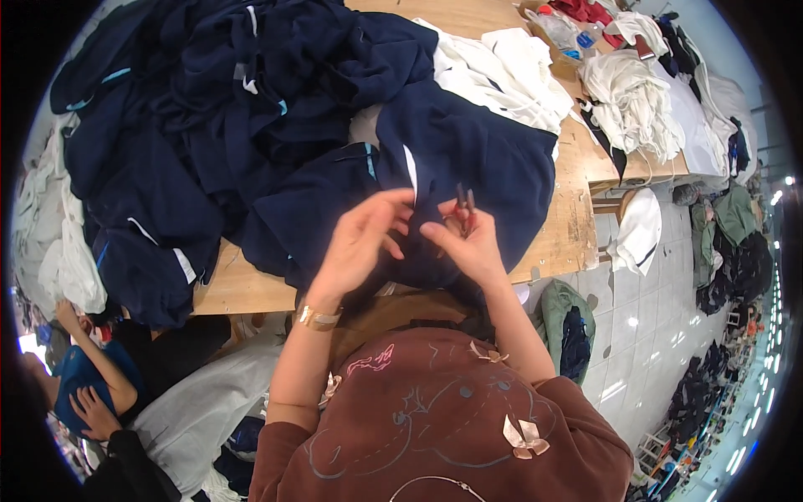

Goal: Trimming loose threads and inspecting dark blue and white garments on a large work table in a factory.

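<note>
- Could nick the navy garment point(498, 163) or a fingertip, judging by blades of the red-handled snips point(470, 220) so near both; could slit the white strip point(411, 171) too, through a hidden fold;
- Might drag off the wooden table point(552, 255) under its own weight;
- Dark, soft, rumpled; spread across the table's near side, beneath both hands;
- Right hand point(475, 247): wrapped around the snips; left hand point(361, 238): loosely curled beside the strip, cannot tell if pinching it.

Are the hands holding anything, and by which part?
Right hand: small snips, by the red handles. Left hand: whether it pinches the white strip can't be told.
</note>
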